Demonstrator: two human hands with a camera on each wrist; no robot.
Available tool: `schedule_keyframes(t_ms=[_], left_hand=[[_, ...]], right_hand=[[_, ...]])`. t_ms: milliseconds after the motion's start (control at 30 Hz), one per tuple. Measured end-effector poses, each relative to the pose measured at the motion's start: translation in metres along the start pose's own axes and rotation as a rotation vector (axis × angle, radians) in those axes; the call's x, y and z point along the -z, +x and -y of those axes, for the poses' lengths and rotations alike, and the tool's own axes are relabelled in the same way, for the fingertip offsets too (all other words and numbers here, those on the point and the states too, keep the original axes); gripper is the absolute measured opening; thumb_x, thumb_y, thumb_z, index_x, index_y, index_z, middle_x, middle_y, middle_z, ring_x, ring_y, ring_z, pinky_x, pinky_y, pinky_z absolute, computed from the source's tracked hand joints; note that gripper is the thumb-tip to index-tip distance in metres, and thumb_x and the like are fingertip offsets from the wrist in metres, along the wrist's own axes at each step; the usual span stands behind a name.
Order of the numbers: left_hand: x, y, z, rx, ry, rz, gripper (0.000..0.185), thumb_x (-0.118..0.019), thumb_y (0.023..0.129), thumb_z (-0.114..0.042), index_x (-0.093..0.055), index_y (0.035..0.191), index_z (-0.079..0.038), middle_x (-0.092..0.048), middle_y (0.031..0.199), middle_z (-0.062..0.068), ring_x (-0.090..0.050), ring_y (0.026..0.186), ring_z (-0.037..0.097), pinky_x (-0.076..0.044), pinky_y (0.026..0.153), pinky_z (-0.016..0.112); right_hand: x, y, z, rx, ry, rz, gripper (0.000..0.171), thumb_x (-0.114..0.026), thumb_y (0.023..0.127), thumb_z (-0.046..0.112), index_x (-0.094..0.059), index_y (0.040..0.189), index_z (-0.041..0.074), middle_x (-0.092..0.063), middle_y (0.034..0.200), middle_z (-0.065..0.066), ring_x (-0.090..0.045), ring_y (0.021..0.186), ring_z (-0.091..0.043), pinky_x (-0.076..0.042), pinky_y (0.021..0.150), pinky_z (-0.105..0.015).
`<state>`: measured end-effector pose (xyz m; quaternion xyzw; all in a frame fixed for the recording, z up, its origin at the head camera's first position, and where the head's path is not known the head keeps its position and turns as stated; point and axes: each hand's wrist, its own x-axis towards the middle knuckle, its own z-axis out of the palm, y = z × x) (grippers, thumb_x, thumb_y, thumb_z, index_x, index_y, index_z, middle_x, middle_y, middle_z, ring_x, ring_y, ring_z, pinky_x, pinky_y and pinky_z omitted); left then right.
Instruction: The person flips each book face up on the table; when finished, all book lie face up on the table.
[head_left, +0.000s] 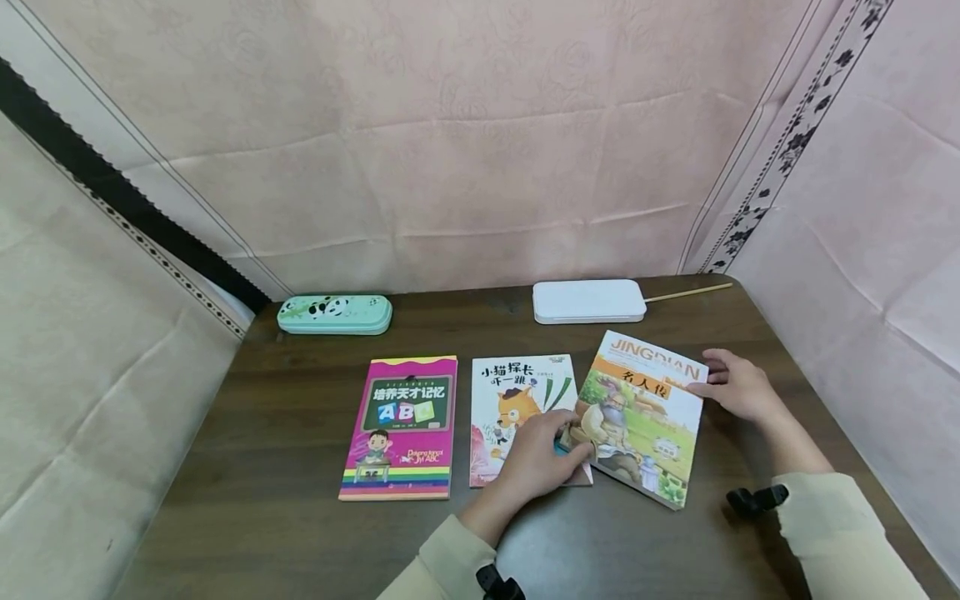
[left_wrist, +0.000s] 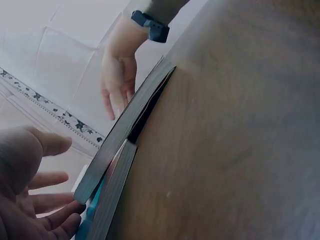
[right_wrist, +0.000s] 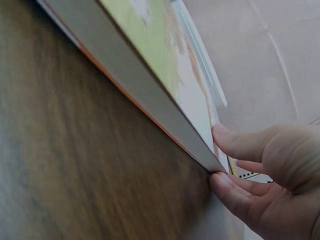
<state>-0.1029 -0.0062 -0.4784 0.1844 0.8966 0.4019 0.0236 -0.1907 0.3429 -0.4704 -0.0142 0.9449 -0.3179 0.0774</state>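
A storybook titled JINGDIAN [head_left: 637, 417] lies tilted at the right. Its left edge overlaps a white book with a fox [head_left: 517, 408]. My right hand [head_left: 738, 387] pinches its upper right corner, the thumb [right_wrist: 240, 142] on the cover and a finger beneath. My left hand [head_left: 536, 458] is over the fox book, by the storybook's left edge. In the left wrist view, its fingertips [left_wrist: 75, 207] reach that edge while the thumb stands away from the cover. A gap shows under part of the storybook [left_wrist: 127, 125].
A pink ABC book [head_left: 401, 429] lies to the left on the brown wooden table [head_left: 262, 467]. At the back stand a mint panda case [head_left: 334, 315] and a white case [head_left: 588, 302], with a thin stick [head_left: 688, 292] beside it. Pale cloth [head_left: 480, 167] hangs behind.
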Motion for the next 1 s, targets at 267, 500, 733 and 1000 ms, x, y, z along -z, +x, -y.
schedule_keyframes(t_ms=[267, 500, 733, 1000], left_hand=[[-0.006, -0.002, -0.007, -0.004, -0.045, 0.052, 0.040, -0.074, 0.093, -0.038, -0.071, 0.124, -0.014, -0.064, 0.092, -0.005, -0.054, 0.081, 0.009, -0.043, 0.071, 0.022], [-0.019, -0.007, -0.012, -0.109, 0.125, 0.126, 0.045, -0.072, 0.092, -0.045, -0.069, 0.129, -0.018, -0.072, 0.111, -0.008, -0.060, 0.100, 0.009, -0.047, 0.087, 0.024], [-0.025, -0.010, -0.017, -0.202, 0.251, 0.130, 0.045, -0.072, 0.092, -0.047, -0.069, 0.129, -0.021, -0.070, 0.116, -0.014, -0.057, 0.106, 0.009, -0.045, 0.094, 0.026], [-0.020, -0.014, -0.013, -0.221, 0.361, 0.190, 0.058, -0.066, 0.093, -0.056, -0.061, 0.141, -0.023, -0.056, 0.145, -0.006, -0.052, 0.125, 0.015, -0.044, 0.104, 0.039]], right_hand=[[-0.001, 0.011, 0.003, -0.042, -0.015, -0.002, 0.071, -0.071, 0.096, 0.026, -0.037, 0.146, -0.011, -0.047, 0.137, -0.040, -0.054, 0.118, -0.053, -0.052, 0.087, -0.059], [-0.004, 0.026, 0.004, 0.008, -0.071, 0.008, 0.073, -0.072, 0.095, 0.035, -0.043, 0.144, -0.012, -0.045, 0.137, -0.040, -0.058, 0.112, -0.052, -0.055, 0.081, -0.055], [-0.001, 0.035, 0.010, 0.036, -0.097, 0.036, 0.074, -0.071, 0.096, 0.034, -0.042, 0.146, -0.012, -0.041, 0.142, -0.039, -0.054, 0.114, -0.051, -0.053, 0.084, -0.057], [-0.008, 0.031, 0.011, 0.063, -0.111, 0.007, 0.077, -0.070, 0.096, 0.041, -0.042, 0.146, -0.010, -0.037, 0.145, -0.038, -0.048, 0.120, -0.054, -0.048, 0.090, -0.063]])
